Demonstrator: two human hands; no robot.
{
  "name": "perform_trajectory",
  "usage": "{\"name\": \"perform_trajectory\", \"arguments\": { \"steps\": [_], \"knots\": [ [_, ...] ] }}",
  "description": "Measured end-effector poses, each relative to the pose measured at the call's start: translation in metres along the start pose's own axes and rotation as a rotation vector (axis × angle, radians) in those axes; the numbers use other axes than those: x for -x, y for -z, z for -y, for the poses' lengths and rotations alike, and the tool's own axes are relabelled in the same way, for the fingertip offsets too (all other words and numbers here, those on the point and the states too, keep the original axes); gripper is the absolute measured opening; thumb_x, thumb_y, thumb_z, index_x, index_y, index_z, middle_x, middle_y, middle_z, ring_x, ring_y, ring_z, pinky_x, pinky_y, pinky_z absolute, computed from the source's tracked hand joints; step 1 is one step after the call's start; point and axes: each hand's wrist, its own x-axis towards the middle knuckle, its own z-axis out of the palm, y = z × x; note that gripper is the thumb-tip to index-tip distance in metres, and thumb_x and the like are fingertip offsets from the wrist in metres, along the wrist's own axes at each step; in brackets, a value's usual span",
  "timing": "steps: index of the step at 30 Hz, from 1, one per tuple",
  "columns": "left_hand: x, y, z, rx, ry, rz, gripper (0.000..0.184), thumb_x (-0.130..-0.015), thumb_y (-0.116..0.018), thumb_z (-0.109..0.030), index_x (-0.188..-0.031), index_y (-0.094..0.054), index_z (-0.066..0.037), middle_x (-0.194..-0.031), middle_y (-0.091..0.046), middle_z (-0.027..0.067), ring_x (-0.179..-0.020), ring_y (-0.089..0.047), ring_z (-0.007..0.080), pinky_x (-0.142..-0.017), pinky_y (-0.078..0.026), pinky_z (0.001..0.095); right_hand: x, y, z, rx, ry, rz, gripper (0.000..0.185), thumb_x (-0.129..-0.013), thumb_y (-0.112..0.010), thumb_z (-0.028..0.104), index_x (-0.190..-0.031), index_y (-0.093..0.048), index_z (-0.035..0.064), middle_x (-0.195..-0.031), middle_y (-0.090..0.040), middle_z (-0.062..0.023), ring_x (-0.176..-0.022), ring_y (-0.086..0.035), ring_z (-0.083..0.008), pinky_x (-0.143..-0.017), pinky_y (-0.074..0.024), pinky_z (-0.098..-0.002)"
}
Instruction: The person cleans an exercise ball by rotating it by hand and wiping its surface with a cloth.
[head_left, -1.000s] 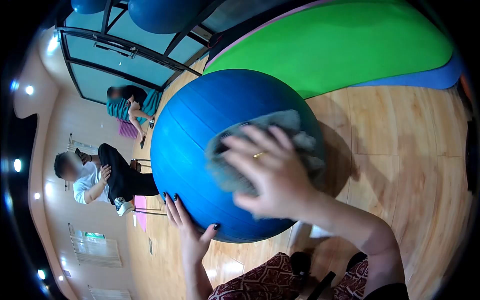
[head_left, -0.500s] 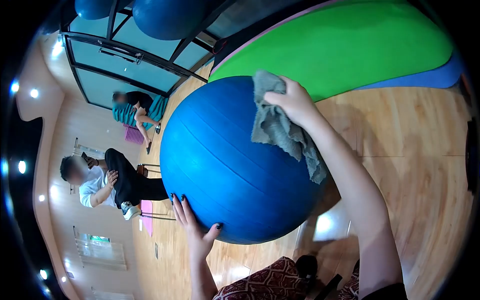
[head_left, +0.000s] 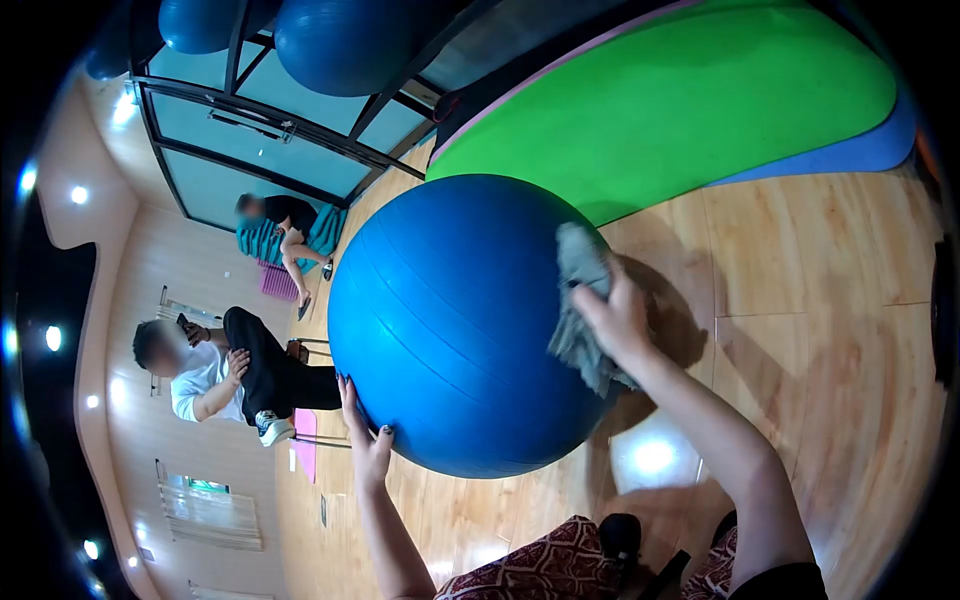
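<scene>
A large blue exercise ball [head_left: 450, 330] with moulded ridges fills the middle of the view. My right hand [head_left: 622, 318] is closed on a crumpled grey cloth [head_left: 580, 300], which lies against the ball's right side; part of the fingers is hidden. On the ball's lower left edge rests my left hand [head_left: 368, 450], fingers stretched out and thumb apart, with dark nails showing.
The view is tilted sideways. Beyond the ball lie a green mat [head_left: 680, 110] and a blue mat [head_left: 830, 150] on the wooden floor [head_left: 810, 260]. More exercise balls [head_left: 340, 40] sit on a rack at the top. Two seated people [head_left: 215, 375] are at the left.
My right hand and the cloth have moved down and to the right along the ball's surface. The left hand has shifted slightly left on its edge, and the ball looks slightly turned.
</scene>
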Motion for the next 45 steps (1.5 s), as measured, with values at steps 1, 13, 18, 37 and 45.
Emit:
{"name": "perform_trajectory", "arguments": {
  "steps": [1, 13, 18, 37, 45],
  "knots": [
    [0.005, -0.001, -0.001, 0.112, 0.079, -0.037, 0.090, -0.076, -0.063, -0.045, -0.143, -0.017, -0.006, -0.150, -0.008, 0.0155, -0.138, -0.010, 0.0295, -0.111, -0.013, 0.0432, 0.006, -0.014, 0.015, 0.204, 0.289, 0.005, 0.043, -0.070, -0.064, 0.025, -0.105, -0.058, 0.0001, -0.112, -0.059, -0.0174, -0.108, -0.054, -0.0313, -0.092, -0.0414, -0.0415],
    [0.029, 0.032, -0.008, 0.257, 0.129, -0.053, 0.084, -0.071, -0.065, -0.009, -0.143, -0.023, -0.009, -0.152, -0.007, 0.0103, -0.139, -0.011, 0.0256, -0.110, -0.012, 0.0413, 0.057, -0.049, 0.034, 0.249, 0.662, 0.405, 0.059, -0.063, -0.074, 0.032, -0.113, -0.055, 0.0086, -0.129, -0.049, -0.0090, -0.122, -0.043, -0.0293, -0.103, -0.0298, -0.0483],
    [-0.003, 0.006, -0.097, -0.395, -0.075, 0.016, 0.067, -0.076, -0.059, -0.017, -0.138, -0.035, -0.009, -0.148, -0.021, 0.0151, -0.137, -0.016, 0.0341, -0.109, -0.014, 0.0470, 0.070, -0.046, 0.040, 0.235, 0.652, 0.461, 0.059, -0.063, -0.073, 0.032, -0.114, -0.054, 0.0091, -0.128, -0.049, -0.0094, -0.122, -0.043, -0.0296, -0.102, -0.0297, -0.0485],
    [-0.001, -0.047, -0.160, -0.784, -0.206, 0.158, 0.081, -0.058, -0.078, -0.047, -0.124, -0.053, -0.007, -0.138, -0.036, 0.0218, -0.126, -0.026, 0.0472, -0.102, -0.023, 0.0527, -0.019, -0.005, 0.083, 0.152, 0.577, 0.108, 0.043, -0.072, -0.061, 0.020, -0.106, -0.056, -0.0062, -0.110, -0.058, -0.0248, -0.105, -0.057, -0.0360, -0.095, -0.0423, -0.0416],
    [0.000, -0.033, -0.135, -0.634, -0.323, 0.220, 0.079, -0.051, -0.081, -0.049, -0.118, -0.060, -0.013, -0.137, -0.039, 0.0193, -0.126, -0.026, 0.0479, -0.102, -0.019, 0.0569, -0.039, 0.010, 0.053, 0.009, 0.068, 0.280, 0.049, -0.072, -0.059, 0.027, -0.108, -0.056, -0.0057, -0.100, -0.061, -0.0222, -0.091, -0.061, -0.0343, -0.081, -0.0478, -0.0384]
  ]
}}
